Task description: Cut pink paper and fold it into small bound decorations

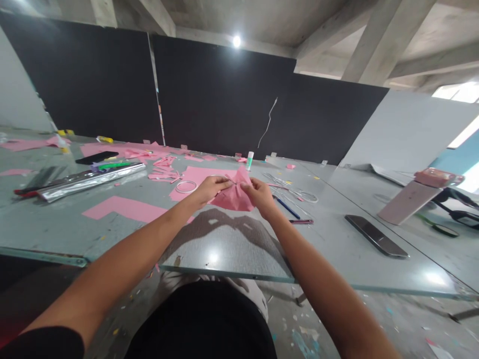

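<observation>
- 2 forearms reach forward over the table edge [224,273], elbows low, wrists bent inward, hands close together
- Left hand [211,189]: fingers [224,183] closed, pinching the top of the gathered pink crepe-like paper [235,197]
- Right hand [259,194]: fingers [247,185] closed, gripping the same pinch from the other side
- Paper: soft, creased, fanning downward from the pinch; held just above a flat pink sheet [198,179]
- Thin white wire ring [186,186] lies just beside the left hand
- Blue pen [286,207] lies near the right hand, beside loose wire strands [290,187]
- Crinkled silver foil roll [90,182] lies well left, among pink scraps [162,172]
</observation>
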Available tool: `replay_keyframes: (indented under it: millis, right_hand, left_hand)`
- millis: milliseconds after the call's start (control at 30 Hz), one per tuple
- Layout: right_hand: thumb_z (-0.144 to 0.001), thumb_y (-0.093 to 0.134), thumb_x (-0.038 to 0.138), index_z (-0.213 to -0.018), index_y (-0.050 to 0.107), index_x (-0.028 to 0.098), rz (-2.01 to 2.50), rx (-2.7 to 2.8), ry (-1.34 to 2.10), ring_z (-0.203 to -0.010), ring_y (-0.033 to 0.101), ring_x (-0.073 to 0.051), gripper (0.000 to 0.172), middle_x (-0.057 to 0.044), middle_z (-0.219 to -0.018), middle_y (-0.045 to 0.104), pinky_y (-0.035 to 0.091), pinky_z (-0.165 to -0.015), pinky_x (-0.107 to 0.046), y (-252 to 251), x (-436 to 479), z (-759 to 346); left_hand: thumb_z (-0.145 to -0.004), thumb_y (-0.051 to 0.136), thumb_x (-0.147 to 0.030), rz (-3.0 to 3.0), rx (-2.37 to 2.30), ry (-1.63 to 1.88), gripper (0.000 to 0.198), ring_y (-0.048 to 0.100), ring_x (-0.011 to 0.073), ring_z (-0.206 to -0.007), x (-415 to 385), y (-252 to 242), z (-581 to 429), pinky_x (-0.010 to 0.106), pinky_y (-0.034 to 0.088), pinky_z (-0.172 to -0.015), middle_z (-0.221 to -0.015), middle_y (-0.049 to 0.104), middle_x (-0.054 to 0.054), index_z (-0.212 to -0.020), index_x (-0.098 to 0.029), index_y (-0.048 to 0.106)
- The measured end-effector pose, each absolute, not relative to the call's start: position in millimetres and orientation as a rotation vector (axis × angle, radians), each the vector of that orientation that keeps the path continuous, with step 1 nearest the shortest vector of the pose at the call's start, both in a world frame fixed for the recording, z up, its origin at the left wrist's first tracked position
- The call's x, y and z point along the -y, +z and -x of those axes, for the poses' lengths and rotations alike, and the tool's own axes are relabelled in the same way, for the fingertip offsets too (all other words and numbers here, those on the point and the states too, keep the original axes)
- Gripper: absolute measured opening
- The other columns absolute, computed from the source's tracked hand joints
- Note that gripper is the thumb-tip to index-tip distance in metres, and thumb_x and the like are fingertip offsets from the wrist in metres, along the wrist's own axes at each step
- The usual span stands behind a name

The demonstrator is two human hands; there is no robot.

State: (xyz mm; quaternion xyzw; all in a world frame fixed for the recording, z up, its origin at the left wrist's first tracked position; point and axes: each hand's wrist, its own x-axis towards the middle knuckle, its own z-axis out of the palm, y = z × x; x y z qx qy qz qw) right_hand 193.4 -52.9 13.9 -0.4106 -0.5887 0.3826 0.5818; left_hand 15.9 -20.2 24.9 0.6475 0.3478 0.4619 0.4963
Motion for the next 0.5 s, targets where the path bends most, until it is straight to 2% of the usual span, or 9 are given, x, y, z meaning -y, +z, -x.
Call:
replay_keyframes:
  millis: [133,233,367,500]
  right_hand:
    - [-0.059,0.058,0.029,-0.072,0.053,0.020,1.137,1.357,0.694,-0.049,0.044,-0.011,0.017,0.006,-0.055,0.053,0.032,-0.049,-0.023,3.7,47.4,-191.6]
    - [-0.060,0.056,0.029,-0.068,0.045,0.022,1.088,1.292,0.731,-0.046,0.039,-0.009,0.016,0.008,-0.052,0.046,0.029,-0.047,-0.022,-2.4,45.3,-187.7]
    - [-0.059,0.061,0.033,-0.071,0.044,0.022,0.882,1.246,0.935,-0.050,0.042,-0.009,0.023,0.007,-0.059,0.051,0.033,-0.051,-0.022,-6.6,48.2,-176.6]
    - [-0.058,0.065,0.033,-0.074,0.044,0.022,0.727,1.225,1.060,-0.054,0.046,-0.009,0.028,0.006,-0.067,0.056,0.037,-0.055,-0.023,-8.7,52.3,-169.3]
  left_hand:
    - [-0.062,0.075,-0.039,-1.416,-0.782,1.384,0.026,0.048,0.0080,-0.059,10.9,25.4,-11.9,0.022,0.037,-0.058,-0.066,0.059,-0.001,-0.073,-0.017,0.067]
    - [-0.058,0.077,-0.041,-1.323,-0.710,1.480,0.031,0.045,0.0067,-0.054,6.6,26.9,-10.7,0.022,0.038,-0.057,-0.063,0.055,-0.003,-0.072,-0.017,0.065]
    - [-0.056,0.078,-0.041,-1.362,-0.729,1.477,0.032,0.051,0.0087,-0.059,14.5,28.6,-15.9,0.024,0.041,-0.063,-0.065,0.056,-0.002,-0.070,-0.016,0.062]
    - [-0.058,0.075,-0.039,-1.415,-0.798,1.417,0.029,0.052,0.0098,-0.063,22.9,28.8,-19.2,0.024,0.039,-0.064,-0.064,0.056,-0.002,-0.065,-0.016,0.059]
